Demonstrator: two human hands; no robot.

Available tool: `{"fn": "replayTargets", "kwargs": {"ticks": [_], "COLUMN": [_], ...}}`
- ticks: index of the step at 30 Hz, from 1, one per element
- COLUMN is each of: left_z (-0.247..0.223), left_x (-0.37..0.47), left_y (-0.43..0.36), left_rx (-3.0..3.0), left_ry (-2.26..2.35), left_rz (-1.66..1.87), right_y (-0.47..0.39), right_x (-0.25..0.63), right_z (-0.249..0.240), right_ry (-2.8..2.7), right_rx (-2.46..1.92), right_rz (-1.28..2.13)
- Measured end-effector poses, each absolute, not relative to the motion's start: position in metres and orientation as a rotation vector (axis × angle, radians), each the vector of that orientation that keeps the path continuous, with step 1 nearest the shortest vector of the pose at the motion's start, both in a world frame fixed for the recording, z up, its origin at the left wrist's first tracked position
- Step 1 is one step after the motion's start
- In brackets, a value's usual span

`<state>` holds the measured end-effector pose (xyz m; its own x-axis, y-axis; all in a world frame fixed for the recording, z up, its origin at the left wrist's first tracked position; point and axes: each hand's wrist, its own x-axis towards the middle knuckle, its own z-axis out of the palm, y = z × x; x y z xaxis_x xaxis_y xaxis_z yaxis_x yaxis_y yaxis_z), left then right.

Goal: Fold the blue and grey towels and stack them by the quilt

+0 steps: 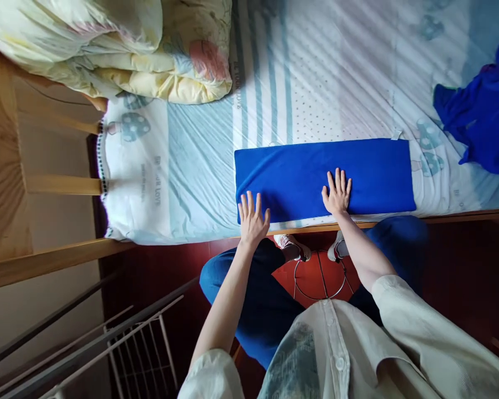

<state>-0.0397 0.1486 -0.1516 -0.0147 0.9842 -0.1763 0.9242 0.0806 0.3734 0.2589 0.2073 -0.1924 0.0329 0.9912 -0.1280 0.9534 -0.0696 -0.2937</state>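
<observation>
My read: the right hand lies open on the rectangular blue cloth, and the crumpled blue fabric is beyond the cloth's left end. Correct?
Not quite: the head view shows the crumpled blue fabric beyond the right end of the rectangular blue cloth. The right hand does lie open on it.

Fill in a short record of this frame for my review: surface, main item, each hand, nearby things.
Surface: bed with a patterned sheet, wooden rails at left
Main item: blue cloth, a long rectangle laid along the near edge of the bed
Left hand: palm down, fingers spread over the cloth's near left corner; firm contact unclear
Right hand: palm down on the cloth, right of its middle, fingers spread
Held: nothing gripped in either hand
Nearby: yellowish quilt at far left; crumpled blue fabric at right
</observation>
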Motion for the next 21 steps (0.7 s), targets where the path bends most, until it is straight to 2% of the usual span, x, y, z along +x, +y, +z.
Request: {"fn": "replayTargets", "kwargs": {"ticks": [6,11,14,17,21], "left_z": [-0.171,-0.171,-0.163,-0.155,-0.154], "left_x": [-0.030,-0.063,-0.063,-0.032,0.046], "left_y": [0.227,0.250,0.241,0.214,0.156], "left_rx": [1.952,1.683,1.590,1.836,2.066], "left_ry": [1.765,2.071,2.168,1.990,1.517], "left_rz": [0.229,0.280,0.198,0.192,0.208], "right_y": [0.216,0.251,0.278,0.303,0.323], "right_x": [0.321,0.411,0.432,0.421,0.366], "right_z": [-0.186,-0.173,-0.161,-0.151,-0.145], "right_ry": [-2.195,-1.352,-1.215,-1.425,-2.071], "right_rx": [-2.103,-2.559,-2.628,-2.571,-2.077], "right_rz": [0.506,0.469,0.492,0.471,0.673]}}
